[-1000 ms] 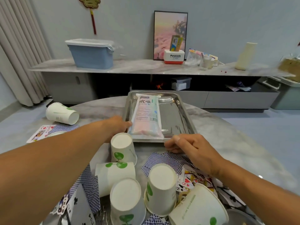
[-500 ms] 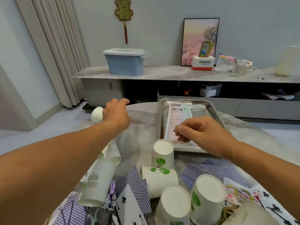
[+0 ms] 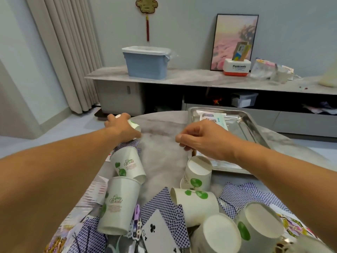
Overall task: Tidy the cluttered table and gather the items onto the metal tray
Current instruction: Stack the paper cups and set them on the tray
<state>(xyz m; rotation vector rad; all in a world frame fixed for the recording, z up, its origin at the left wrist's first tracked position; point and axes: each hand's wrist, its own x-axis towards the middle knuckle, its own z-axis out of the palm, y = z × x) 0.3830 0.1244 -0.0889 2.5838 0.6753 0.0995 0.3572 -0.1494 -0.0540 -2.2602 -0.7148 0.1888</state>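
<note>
At ten o'clock the left hand point(image 3: 121, 127) wraps a tipped paper cup point(image 3: 134, 124); the right hand point(image 3: 204, 139) hovers loosely curled, holding nothing, beside the metal tray point(image 3: 248, 123) (a packet point(image 3: 213, 117) inside) — at two o'clock.

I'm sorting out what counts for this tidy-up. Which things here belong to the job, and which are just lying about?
Part of the job:
metal tray
packet in the tray
paper cups, including the far one under the left hand
playing cards
right hand

Just lying about:
blue bin
framed picture
Panasonic box
</note>
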